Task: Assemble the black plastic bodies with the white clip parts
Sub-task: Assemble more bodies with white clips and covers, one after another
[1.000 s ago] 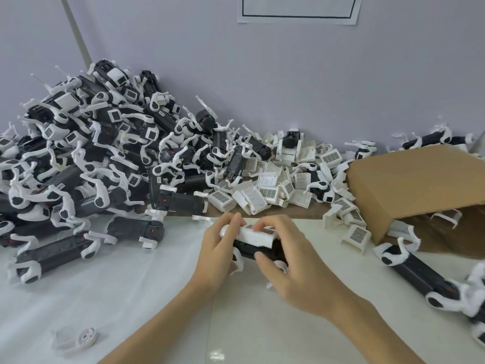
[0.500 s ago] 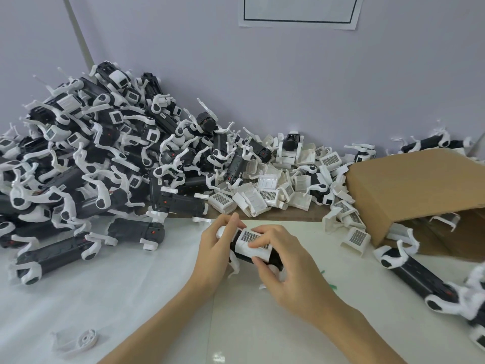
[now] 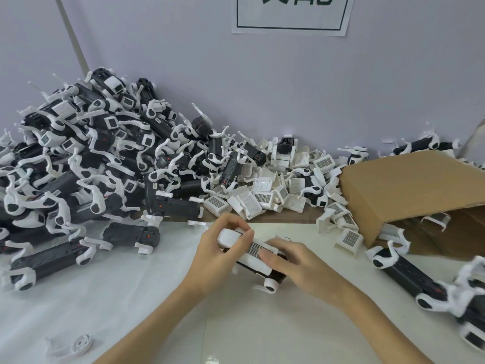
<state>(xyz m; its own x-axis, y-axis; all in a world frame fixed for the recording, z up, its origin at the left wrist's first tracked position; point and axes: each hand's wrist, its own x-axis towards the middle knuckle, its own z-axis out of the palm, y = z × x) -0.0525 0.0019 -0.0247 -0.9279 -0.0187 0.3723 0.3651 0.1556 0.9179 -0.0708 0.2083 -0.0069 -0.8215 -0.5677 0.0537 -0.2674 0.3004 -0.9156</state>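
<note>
Black body (image 3: 278, 275) gripped between left hand (image 3: 217, 254), right hand (image 3: 296, 266)

Bright, even light; blurred, warped edges.

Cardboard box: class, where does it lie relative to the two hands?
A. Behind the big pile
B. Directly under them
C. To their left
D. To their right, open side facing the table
D: the cardboard box sits right of both hands, left hand and right hand.

Cut-off green lettering on wall sign (image 3: 290, 15)
</note>
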